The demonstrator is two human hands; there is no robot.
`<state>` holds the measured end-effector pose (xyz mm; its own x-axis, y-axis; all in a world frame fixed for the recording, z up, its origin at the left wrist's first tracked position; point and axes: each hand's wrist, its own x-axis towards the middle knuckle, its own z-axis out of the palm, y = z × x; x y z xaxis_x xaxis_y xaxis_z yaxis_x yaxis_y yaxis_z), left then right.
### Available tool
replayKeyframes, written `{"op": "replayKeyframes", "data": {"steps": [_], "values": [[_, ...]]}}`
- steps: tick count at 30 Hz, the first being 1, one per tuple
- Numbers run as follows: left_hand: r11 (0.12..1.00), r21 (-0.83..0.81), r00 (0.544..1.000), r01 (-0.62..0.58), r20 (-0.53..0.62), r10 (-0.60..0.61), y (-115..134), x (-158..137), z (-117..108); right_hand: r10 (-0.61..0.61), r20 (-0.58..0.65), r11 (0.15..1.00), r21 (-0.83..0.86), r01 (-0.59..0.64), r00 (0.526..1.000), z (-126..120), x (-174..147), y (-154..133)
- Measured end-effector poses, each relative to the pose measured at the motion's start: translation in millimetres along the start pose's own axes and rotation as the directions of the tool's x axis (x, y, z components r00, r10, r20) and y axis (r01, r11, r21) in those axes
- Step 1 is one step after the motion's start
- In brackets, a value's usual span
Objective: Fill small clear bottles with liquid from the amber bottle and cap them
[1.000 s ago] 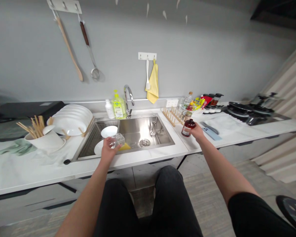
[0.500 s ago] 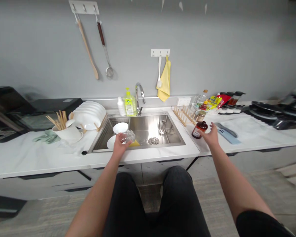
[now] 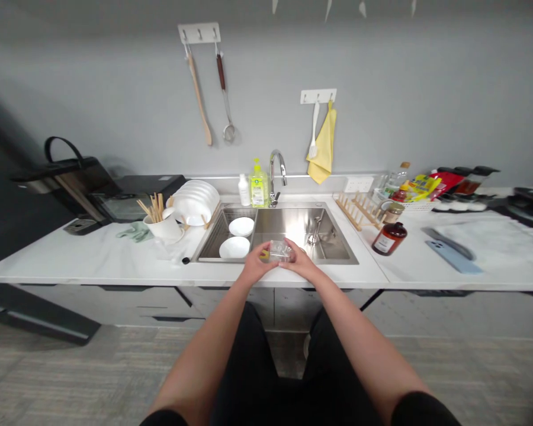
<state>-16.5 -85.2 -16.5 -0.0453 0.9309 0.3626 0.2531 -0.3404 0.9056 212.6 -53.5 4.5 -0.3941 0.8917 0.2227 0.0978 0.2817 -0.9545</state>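
Note:
A small clear see-through container [image 3: 281, 252] is held over the front edge of the sink [image 3: 293, 222]. My left hand [image 3: 254, 266] grips its left side, and my right hand [image 3: 300, 261] has its fingers closed on the right side. Something yellow shows partly behind my left fingers. Two white bowls, the nearer bowl [image 3: 234, 248] and the farther bowl [image 3: 241, 226], sit in the sink's left part. On the counter to the right, apart from my hands, stands a brown bottle [image 3: 388, 240] with a pale label.
White plates [image 3: 198, 201] lean in a rack left of the sink, beside a chopstick holder [image 3: 164, 229]. Behind the basin are a green soap bottle [image 3: 258, 186], a white bottle [image 3: 244, 190] and the faucet [image 3: 273, 177]. A wooden rack [image 3: 357, 210] and a blue phone [image 3: 453, 255] lie rightward.
My right hand has left the brown bottle and come over to the clear container. The container has moved right, in front of the sink, into both hands. The view has turned left.

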Motion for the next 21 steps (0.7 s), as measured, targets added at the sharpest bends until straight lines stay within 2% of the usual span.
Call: {"op": "replayKeyframes", "data": {"steps": [3,7,9,11,12,14,17,19,21], "values": [[1.000,0.016,1.000,-0.010,0.027,0.010,2,0,4,0.025,-0.006,0.996,0.085,-0.024,1.000,5,2,10],[1.000,-0.009,0.999,-0.028,0.033,0.029,4,0,2,0.015,-0.027,0.998,0.056,-0.014,1.000,3,-4,17],[0.999,-0.031,0.997,-0.018,-0.074,0.016,3,-6,-6,0.021,-0.046,1.000,0.019,-0.020,0.999,2,-6,20],[0.999,-0.029,0.967,0.018,-0.253,-0.025,1,-19,-25,0.034,-0.063,0.999,0.004,-0.034,0.997,0,-5,22],[0.999,-0.012,0.937,0.046,-0.346,-0.047,1,-28,-40,0.039,-0.068,0.999,0.005,-0.039,0.997,-1,-5,23],[0.991,0.045,0.847,0.124,-0.526,-0.082,1,-45,-81,0.044,-0.064,0.999,0.002,-0.044,0.997,-2,-3,24],[0.946,0.174,0.670,0.275,-0.740,-0.059,8,-64,-157,0.042,-0.045,0.999,-0.027,-0.043,0.998,-4,-2,24],[0.885,0.244,0.575,0.397,-0.818,-0.032,13,-67,-203,0.041,-0.042,0.998,-0.036,-0.043,0.998,-4,-2,24],[0.814,0.272,0.524,0.512,-0.851,-0.045,13,-63,-236,0.043,-0.047,0.998,-0.032,-0.044,0.998,-3,-2,23]]}}
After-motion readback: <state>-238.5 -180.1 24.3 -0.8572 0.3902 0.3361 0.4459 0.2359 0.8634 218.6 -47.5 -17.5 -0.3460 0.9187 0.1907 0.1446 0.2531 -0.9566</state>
